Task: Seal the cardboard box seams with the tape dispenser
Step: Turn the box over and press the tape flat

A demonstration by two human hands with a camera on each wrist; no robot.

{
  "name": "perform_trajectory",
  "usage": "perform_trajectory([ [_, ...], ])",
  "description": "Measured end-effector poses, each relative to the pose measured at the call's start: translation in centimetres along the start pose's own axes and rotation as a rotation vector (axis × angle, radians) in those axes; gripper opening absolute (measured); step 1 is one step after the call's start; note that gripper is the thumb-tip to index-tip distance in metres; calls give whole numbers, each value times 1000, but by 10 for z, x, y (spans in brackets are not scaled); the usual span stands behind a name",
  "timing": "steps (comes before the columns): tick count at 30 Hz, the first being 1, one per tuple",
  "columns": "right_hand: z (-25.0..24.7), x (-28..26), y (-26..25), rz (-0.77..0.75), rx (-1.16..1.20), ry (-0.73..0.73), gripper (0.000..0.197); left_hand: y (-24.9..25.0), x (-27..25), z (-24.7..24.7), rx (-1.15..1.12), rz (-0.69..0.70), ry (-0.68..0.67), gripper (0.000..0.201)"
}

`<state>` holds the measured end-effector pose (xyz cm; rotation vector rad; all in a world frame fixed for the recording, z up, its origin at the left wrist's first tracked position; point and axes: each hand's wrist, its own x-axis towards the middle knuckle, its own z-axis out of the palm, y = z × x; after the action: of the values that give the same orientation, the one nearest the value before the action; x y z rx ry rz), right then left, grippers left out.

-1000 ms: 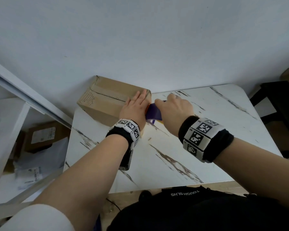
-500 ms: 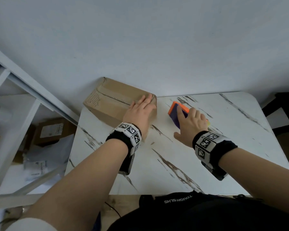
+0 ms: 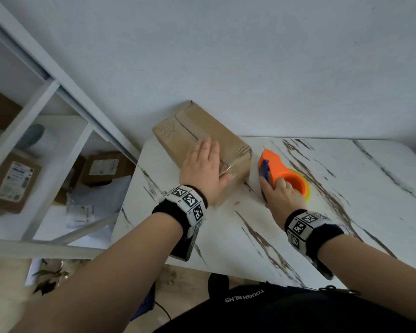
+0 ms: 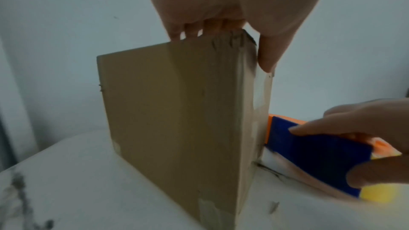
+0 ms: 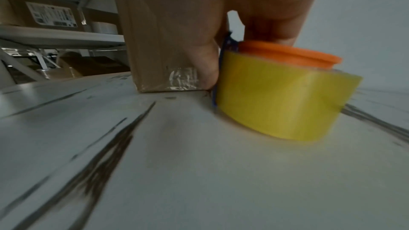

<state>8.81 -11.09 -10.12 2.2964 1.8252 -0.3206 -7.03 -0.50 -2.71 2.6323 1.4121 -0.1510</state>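
A brown cardboard box [image 3: 185,131] lies at the table's back left corner, with a clear tape strip [image 3: 226,168] running over its near right end. My left hand [image 3: 203,167] lies flat on the box top, fingers straight, thumb against the taped corner [image 4: 263,90]. The orange and blue tape dispenser [image 3: 273,164] with its yellow tape roll [image 5: 276,102] rests on the table just right of the box [image 5: 155,32]. My right hand [image 3: 279,193] grips the dispenser [image 4: 321,155], thumb on the blue side and fingers over the orange hub.
The white marble-pattern table [image 3: 298,236] stretches to the right and toward me. A plain wall stands close behind the box. A white shelf unit [image 3: 46,164] at the left holds labelled parcels [image 3: 12,181] and bags.
My right hand has carried the dispenser away from the box's near end, to the right and down onto the table. My left hand has stayed pressed on the box.
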Motion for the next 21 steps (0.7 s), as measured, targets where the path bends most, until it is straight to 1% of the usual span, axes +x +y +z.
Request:
perform_trajectory([
  [1, 0, 0, -2, -6, 7, -1, 65, -1, -1, 0, 30, -51, -33, 84],
  [2, 1, 0, -3, -11, 27, -10, 66, -2, -1, 0, 50, -71, -53, 86],
  [5, -6, 1, -4, 7, 82, -112, 64, -5, -2, 4, 75, -56, -64, 82],
  [6, -12, 2, -5, 31, 115, -101, 60, -6, -3, 4, 76, -48, -63, 81],
  [7, -18, 4, -7, 55, 166, -41, 57, -7, -3, 4, 73, -37, -62, 80],
  [8, -25, 5, -9, 66, 240, 78, 55, -9, -3, 4, 65, -22, -62, 80],
  [9, -31, 5, -13, 55, 318, 228, 56, -11, -3, 4, 53, -5, -63, 80],
  [10, -39, 5, -16, 11, 384, 381, 58, -14, -3, 4, 39, 15, -64, 80],
  [11, -46, 6, -20, -65, 407, 503, 62, -17, -4, 4, 25, 38, -64, 80],
  [12, -52, 7, -25, -169, 392, 550, 66, -20, -4, 4, 13, 63, -61, 79],
  [14, -58, 11, -34, -380, 265, 503, 71, -27, -6, 4, -1, 120, -55, 77],
  [15, -59, 15, -39, -454, 182, 487, 70, -29, -8, 3, 0, 154, -54, 77],
  [16, -58, 19, -42, -495, 121, 483, 66, -32, -9, 2, 4, 184, -56, 77],
  [18, -57, 26, -45, -521, 84, 514, 58, -37, -12, 2, 26, 213, -55, 79],
  [21, -59, 30, -48, -567, 103, 553, 55, -42, -17, 6, 75, 189, -35, 81],
])
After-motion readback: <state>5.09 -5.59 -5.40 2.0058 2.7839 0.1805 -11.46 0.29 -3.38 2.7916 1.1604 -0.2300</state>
